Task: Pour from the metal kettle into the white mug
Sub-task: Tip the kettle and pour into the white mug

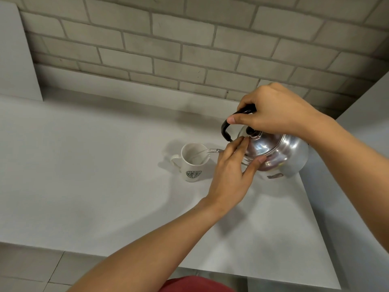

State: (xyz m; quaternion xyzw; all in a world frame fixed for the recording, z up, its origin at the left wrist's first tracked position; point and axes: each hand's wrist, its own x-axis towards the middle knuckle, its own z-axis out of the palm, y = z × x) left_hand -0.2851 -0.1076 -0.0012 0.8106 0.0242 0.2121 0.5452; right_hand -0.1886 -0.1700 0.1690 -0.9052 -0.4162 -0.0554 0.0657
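left hand (229, 175) hiding kettle (280, 152) spout, mug (192, 163) logo blurred

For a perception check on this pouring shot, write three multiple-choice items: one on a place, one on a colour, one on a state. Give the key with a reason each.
1. Where does the white mug stand relative to the metal kettle?
A. To its left, on the counter
B. Behind it, against the wall
C. On top of its lid

2. What colour is the kettle's handle?
A. Red
B. Black
C. Silver

3. What is the state of the kettle?
A. Standing upright on the counter
B. Lying on its side, untouched
C. Tilted toward the mug, water running from the spout

Key: 1 A, the mug sits on the white counter left of the kettle. 2 B, the curved handle under the right hand is black. 3 C, the right hand lifts the tipped kettle, the left hand rests on the lid, and a clear stream enters the mug.
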